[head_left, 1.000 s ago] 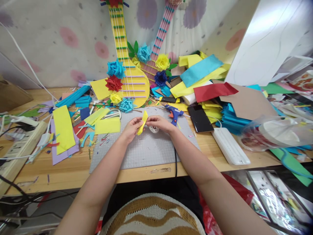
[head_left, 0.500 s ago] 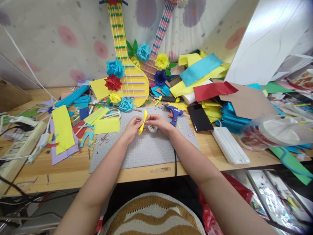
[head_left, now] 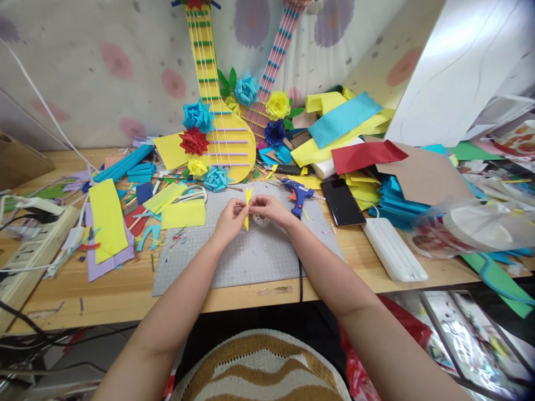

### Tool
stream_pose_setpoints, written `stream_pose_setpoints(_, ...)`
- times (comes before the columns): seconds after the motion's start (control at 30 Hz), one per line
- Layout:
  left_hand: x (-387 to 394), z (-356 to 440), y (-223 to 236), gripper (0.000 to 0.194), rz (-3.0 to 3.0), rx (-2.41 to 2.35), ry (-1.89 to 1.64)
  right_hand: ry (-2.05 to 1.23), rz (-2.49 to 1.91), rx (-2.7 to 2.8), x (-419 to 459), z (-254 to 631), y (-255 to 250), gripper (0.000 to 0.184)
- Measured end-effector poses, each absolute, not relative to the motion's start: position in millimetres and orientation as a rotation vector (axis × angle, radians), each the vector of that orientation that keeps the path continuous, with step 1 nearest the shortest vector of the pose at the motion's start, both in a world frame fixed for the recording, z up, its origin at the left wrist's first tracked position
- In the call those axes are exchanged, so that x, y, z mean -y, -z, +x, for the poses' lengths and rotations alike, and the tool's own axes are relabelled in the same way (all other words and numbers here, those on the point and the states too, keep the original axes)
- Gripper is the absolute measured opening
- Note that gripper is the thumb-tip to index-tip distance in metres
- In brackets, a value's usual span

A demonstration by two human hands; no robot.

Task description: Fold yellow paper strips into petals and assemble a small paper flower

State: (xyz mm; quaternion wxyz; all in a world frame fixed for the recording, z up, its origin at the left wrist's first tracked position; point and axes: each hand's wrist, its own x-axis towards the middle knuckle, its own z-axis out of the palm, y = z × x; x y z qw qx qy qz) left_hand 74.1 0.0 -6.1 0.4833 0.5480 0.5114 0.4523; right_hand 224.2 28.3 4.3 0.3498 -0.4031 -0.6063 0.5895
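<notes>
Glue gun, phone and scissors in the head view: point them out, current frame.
Blue glue gun [head_left: 297, 192]: head view, on its blue body.
Black phone [head_left: 343, 203]: head view, mid-screen.
Scissors [head_left: 204, 192]: head view, on the pale handle loop's rim.

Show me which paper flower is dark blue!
It's the dark blue flower by the pink guitar, just below the big yellow flower. The other blue flowers are all much lighter.
</notes>
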Motion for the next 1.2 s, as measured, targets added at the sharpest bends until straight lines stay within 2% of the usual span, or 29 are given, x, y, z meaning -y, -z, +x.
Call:
stream_pose_setpoints(0.27,-2.1,72.2,9.9,0.020,1.393,-1.474,-1.084,-1.312,-1.134,1.756,-23.9,215.8,-6.7,0.013)
stream_pose_setpoints(0.47,-2.6,71.8,9.0,0.012,1.392,-1.547,-1.075,-1.245,-1.144,1.685,-22.1,214.7,-6.3,0.031)
stream_pose_setpoints(0.8,1.5,68.9,1.1,0.007,1.458,-1.558,-1.146,-1.842,-0.970,1.224,-23.4,221.1,-5.4,0.037)
stream_pose_setpoints(1.2,-3.1,67.8,9.2,0.009,1.378,-1.395,-1.199,-1.971,-1.102,0.916,-30.3,227.8,-7.7,0.022)
